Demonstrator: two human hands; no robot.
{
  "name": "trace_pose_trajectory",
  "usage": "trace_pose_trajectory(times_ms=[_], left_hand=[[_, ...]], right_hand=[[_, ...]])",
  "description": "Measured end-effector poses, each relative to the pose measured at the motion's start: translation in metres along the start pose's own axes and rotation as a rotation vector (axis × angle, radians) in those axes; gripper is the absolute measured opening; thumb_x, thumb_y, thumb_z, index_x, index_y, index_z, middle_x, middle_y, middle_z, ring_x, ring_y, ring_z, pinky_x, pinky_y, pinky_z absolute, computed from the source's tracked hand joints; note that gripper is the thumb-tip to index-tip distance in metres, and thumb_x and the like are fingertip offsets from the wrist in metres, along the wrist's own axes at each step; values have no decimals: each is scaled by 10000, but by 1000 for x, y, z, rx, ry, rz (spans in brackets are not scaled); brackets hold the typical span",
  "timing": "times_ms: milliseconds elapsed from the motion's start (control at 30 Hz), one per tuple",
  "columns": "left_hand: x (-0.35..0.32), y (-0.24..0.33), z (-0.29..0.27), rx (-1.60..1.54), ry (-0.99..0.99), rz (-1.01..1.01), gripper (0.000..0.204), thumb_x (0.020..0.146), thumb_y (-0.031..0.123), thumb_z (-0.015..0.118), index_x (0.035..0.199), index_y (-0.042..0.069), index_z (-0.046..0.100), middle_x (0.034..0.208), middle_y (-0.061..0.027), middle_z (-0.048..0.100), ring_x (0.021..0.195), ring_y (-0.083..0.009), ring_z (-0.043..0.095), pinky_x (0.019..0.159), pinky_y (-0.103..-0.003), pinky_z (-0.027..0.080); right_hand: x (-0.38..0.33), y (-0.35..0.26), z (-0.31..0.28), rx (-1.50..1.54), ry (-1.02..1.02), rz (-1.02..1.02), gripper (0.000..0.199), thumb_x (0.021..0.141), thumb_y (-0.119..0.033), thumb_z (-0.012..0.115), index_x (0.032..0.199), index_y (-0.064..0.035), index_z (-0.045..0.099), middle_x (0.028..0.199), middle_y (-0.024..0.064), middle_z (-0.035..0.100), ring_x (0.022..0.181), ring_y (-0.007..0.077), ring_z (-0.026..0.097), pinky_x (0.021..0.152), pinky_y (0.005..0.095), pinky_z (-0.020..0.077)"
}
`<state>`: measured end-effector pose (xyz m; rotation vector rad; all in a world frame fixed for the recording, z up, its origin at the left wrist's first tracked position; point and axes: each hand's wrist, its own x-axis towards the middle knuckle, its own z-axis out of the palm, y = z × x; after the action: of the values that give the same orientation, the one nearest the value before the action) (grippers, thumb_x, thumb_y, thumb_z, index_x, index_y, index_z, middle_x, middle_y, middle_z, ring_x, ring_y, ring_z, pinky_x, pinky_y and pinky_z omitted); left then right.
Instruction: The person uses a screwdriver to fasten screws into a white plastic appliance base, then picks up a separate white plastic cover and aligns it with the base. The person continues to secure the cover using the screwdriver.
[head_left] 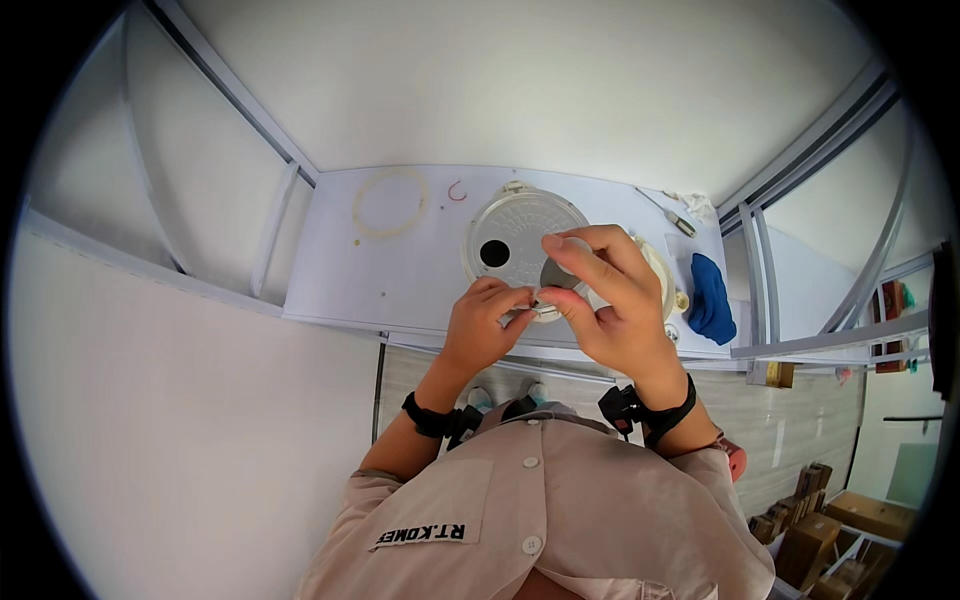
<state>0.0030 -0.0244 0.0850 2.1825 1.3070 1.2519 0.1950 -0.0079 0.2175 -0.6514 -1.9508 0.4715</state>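
Note:
Between the thumb and fingers of my right hand [628, 310] is a grey round disc [556, 274], held tilted above the table. My left hand [480, 328] is closed in a pinch beside the lower edge of the disc. Something small and dark shows at its fingertips, too small to name. Beneath and beyond both hands lies a large round silvery housing [515, 215] with a pale rim. A black circle [494, 253] shows on its face. My hands hide the housing's near right part.
On the white table [335, 260] lie a thin cream ring [357, 205] and a short red wire [452, 193] at left. At right are a cream round part [660, 268], a screwdriver [682, 224], a white crumpled piece [698, 206] and a blue cloth [709, 305]. Metal frame posts flank the table.

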Motion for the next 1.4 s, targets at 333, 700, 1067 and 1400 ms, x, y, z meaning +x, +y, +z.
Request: trace_pose_trajectory(times_ms=[333, 700, 1067, 1400], left_hand=[[-4, -4, 5, 2, 33, -3, 252, 763, 85, 832, 1003, 95, 755, 863, -32, 750, 848, -241, 676, 700, -381, 568], [-4, 0, 2, -44, 76, 45, 271, 767, 67, 804, 1031, 97, 753, 886, -34, 753, 833, -247, 669, 699, -371, 558], [6, -27, -18, 246, 268, -212, 232, 830, 154, 797, 1060, 128, 778, 1043, -84, 631, 814, -260, 640, 689, -360, 529], [24, -25, -28, 210, 108, -372, 87, 842, 189, 796, 882, 113, 807, 908, -35, 645, 711, -197, 640, 648, -341, 526]], right_hand=[[-5, -2, 15, -31, 126, -41, 410, 806, -68, 830, 1209, -112, 767, 1004, 77, 573, 825, 200, 553, 682, 313, 497], [-5, -2, 13, -177, 125, -60, 543, 828, -56, 851, 1324, 29, 647, 1081, 133, 616, 930, 248, 615, 786, 335, 518], [-12, -3, 16, 103, 163, 270, 683, 889, -103, 805, 1483, 34, 497, 1272, 222, 680, 1046, 322, 704, 905, 374, 566], [-11, -2, 16, 194, 199, 234, 666, 944, -118, 747, 1522, 11, 443, 1264, 196, 701, 1053, 241, 700, 932, 369, 541]])
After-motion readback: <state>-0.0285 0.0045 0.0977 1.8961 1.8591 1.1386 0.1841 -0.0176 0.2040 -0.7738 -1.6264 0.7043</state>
